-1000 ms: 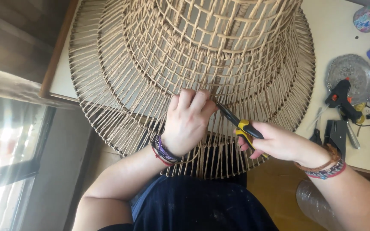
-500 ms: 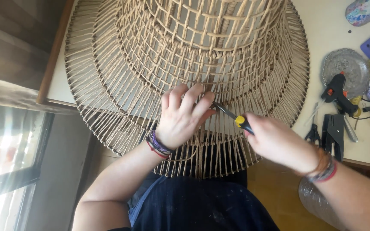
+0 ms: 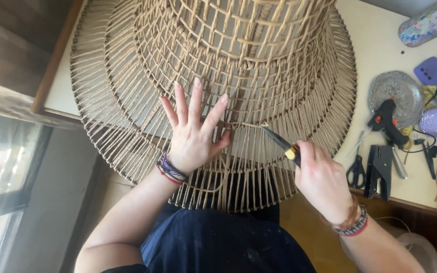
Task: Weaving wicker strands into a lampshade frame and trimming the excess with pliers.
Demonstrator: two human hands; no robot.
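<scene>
a pale table (image 3: 380,45) by a window carries a large woven rattan shade (image 3: 218,76) lying across it, its wide rim overhanging the near edge. the left hand (image 3: 193,134) lies open, fingers spread flat on the weave. the right hand (image 3: 322,179) is closed around pliers (image 3: 279,140), whose long axis slants up-left, tip just right of the left thumb.

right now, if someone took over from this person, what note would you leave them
Left hand: open, fingers spread flat on the woven shade, pressing just above its lower ring.
Right hand: shut on pliers, tips at the weave right of the left hand.
Shade lies on the table, its brim overhanging the near edge. Glue gun, scissors and stapler sit to the right.
Most of the shade is woven; how much is left cannot be told.
</scene>
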